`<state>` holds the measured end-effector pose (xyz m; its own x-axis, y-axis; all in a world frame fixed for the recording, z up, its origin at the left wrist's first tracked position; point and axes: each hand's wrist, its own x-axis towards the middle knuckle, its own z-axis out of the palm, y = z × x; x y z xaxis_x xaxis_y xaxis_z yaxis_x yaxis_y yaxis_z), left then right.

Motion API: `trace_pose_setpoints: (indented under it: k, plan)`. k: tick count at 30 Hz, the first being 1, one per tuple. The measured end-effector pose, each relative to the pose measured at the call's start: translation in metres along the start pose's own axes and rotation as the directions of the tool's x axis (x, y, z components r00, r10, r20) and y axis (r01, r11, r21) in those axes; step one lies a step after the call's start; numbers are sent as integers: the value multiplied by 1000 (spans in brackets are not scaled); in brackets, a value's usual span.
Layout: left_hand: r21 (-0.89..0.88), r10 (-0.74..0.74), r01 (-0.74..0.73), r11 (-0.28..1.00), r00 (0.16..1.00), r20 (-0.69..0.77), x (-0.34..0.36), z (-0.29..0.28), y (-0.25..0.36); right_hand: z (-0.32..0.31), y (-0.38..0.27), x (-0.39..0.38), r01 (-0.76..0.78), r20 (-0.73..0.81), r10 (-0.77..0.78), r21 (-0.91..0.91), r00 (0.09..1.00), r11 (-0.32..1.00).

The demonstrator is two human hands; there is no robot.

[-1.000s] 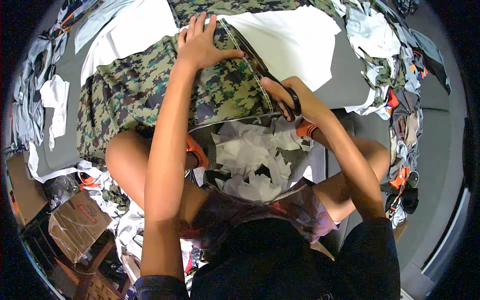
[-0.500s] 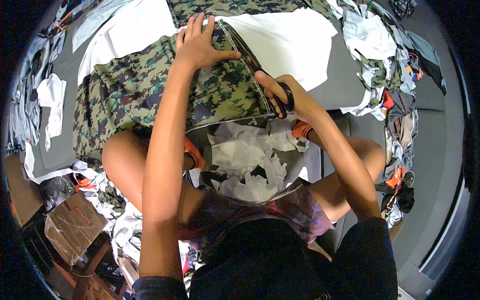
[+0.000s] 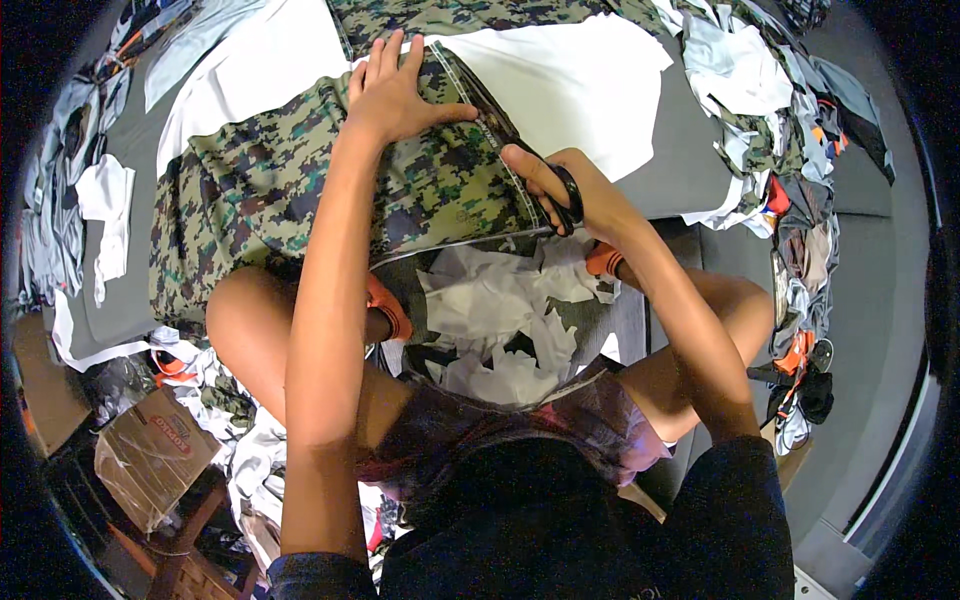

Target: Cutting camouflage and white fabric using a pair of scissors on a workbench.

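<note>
Camouflage fabric is lying over white cloth, the left hand, fingers spread, is bracing it beside a pale strip, and black-handled scissors, best aligned with that strip, are sitting in the right hand's curled fingers.

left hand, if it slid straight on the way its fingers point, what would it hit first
Most likely the far stretch of camouflage-print fabric, just past the fingertips of the left hand; how its height compares with the hand is unclear from this view.
</note>
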<state>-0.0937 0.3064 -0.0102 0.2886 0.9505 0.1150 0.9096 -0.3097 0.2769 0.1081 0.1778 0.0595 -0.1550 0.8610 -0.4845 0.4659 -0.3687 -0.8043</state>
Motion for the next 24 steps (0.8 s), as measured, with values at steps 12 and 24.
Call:
trace_pose_setpoints:
  k: [12, 24]
  plan:
    - [-20, 7, -6, 1000, 999, 38, -3, -6, -2, 2, -1, -3, -5, 21, 4, 50, 1000, 999]
    - [-6, 4, -4, 1000, 999, 52, -1, -3, -5, 2, -12, 10, 5, -4, -5, -21, 1000, 1000]
